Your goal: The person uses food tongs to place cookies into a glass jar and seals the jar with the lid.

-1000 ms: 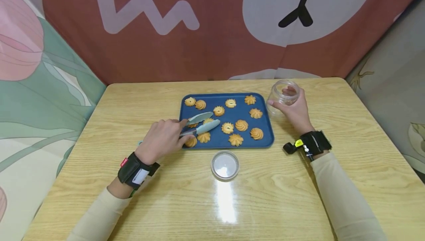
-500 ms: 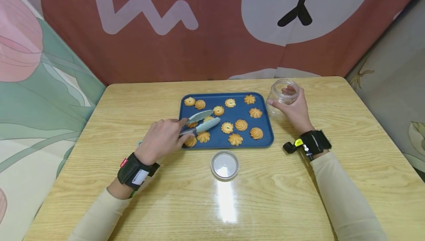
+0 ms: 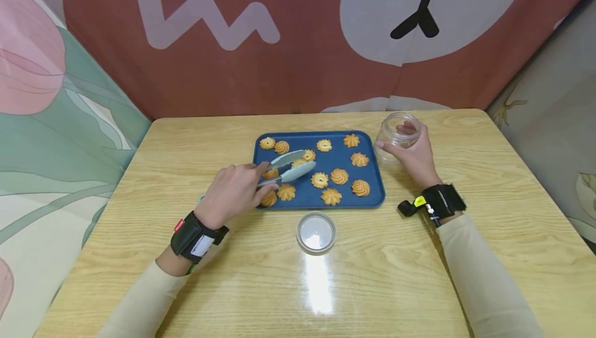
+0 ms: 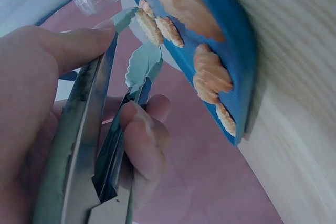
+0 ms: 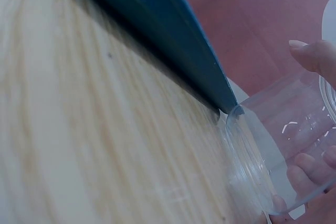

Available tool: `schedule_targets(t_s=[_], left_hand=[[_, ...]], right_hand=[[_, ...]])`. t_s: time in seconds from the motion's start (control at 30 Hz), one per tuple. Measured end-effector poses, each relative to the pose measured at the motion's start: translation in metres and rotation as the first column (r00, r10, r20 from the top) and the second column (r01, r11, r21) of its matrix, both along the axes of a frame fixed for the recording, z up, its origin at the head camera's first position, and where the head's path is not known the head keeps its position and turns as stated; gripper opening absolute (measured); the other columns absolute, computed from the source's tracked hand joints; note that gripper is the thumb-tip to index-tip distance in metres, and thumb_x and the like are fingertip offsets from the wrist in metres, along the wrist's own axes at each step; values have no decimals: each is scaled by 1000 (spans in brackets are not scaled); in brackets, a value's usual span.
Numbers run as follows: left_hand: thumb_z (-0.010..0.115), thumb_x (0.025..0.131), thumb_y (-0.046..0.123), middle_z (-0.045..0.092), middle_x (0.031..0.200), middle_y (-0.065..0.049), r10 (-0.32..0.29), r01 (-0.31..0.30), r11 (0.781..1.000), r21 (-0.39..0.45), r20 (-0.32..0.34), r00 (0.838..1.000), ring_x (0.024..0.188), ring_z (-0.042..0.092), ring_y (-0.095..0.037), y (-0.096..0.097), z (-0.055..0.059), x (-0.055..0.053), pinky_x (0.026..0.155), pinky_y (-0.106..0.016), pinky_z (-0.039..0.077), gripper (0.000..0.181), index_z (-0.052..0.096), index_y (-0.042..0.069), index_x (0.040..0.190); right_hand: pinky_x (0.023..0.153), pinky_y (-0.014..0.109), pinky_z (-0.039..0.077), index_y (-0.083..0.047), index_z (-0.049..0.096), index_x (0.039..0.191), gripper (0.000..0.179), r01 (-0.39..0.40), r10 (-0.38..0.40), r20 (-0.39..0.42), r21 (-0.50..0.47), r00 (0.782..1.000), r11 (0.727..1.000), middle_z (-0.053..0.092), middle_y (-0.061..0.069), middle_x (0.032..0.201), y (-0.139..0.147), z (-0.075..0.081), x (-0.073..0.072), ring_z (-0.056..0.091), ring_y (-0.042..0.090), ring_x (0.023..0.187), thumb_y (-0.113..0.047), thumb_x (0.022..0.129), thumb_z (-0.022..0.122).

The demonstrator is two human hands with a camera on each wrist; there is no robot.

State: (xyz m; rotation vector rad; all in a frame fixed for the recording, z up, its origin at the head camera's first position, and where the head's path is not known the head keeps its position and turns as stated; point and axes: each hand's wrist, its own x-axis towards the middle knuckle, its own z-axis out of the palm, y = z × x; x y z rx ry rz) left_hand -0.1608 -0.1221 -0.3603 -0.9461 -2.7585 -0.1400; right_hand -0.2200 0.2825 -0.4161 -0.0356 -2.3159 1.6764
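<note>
My left hand (image 3: pixel 235 193) grips a pair of metal tongs (image 4: pixel 84 145) with pale green scalloped tips, thumb on one arm and fingers on the other. The tips reach over the left half of a blue tray (image 3: pixel 358 205), spaced apart, with a piped cookie (image 3: pixel 298 163) showing between them. At the tray's right end, my right hand (image 3: pixel 416 157) holds a clear jar (image 3: pixel 396 133), thumb on the near side and fingers round the far side. The jar is lidless, its mouth facing up. In the right wrist view, the jar's base (image 5: pixel 247 166) is right by the tray's corner.
Several other swirled cookies (image 3: pixel 339 176) lie spread over the tray. A round clear lid (image 3: pixel 316 232) lies on the wooden table (image 3: pixel 396 276) in front of it. Behind the table hangs a red-brown printed cloth (image 3: pixel 307 79).
My left hand and the tongs have shifted a little right and away from me, and the cookie between the tips shows farther that way too. My right hand and the jar stay put.
</note>
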Motion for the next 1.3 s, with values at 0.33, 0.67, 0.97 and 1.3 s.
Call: schedule_targets(t_s=[0.33, 0.67, 0.97, 1.3], left_hand=[[60, 89, 48, 44, 55, 1, -48, 49, 999, 2, -60, 997, 34, 38, -11, 15, 4, -4, 30, -27, 29, 51, 61, 6, 117], [58, 90, 48, 43, 58, 1, -73, 74, 997, 8, -100, 992, 33, 35, -11, 30, 10, -10, 30, -27, 27, 54, 60, 5, 122], [56, 91, 48, 51, 63, -2, -115, 119, 993, 12, -156, 981, 38, 38, -12, 45, 21, -17, 31, -29, 32, 51, 59, 5, 119], [55, 91, 49, 46, 61, 0, -143, 147, 989, 16, -161, 976, 43, 41, -12, 71, 33, -29, 35, -30, 36, 56, 56, 4, 125]], right_hand=[[98, 42, 35, -12, 27, 139, 89, -3, 3, -25, 8, 1000, 1000, 42, 12, 132, 9, -16, -6, 41, 19, 118, -31, 72, 82], [99, 44, 34, -9, 27, 139, 87, -3, 3, -14, -4, 1000, 1000, 41, 16, 133, 7, -8, 1, 41, 22, 119, -28, 73, 81], [96, 43, 35, -8, 29, 138, 87, 16, -17, -15, -3, 1000, 1000, 43, 16, 132, 6, -2, 1, 42, 21, 116, -28, 72, 83], [98, 42, 34, -10, 30, 137, 88, -3, 2, -50, -8, 999, 1000, 44, 13, 131, 9, -17, -12, 42, 19, 116, -31, 70, 84]])
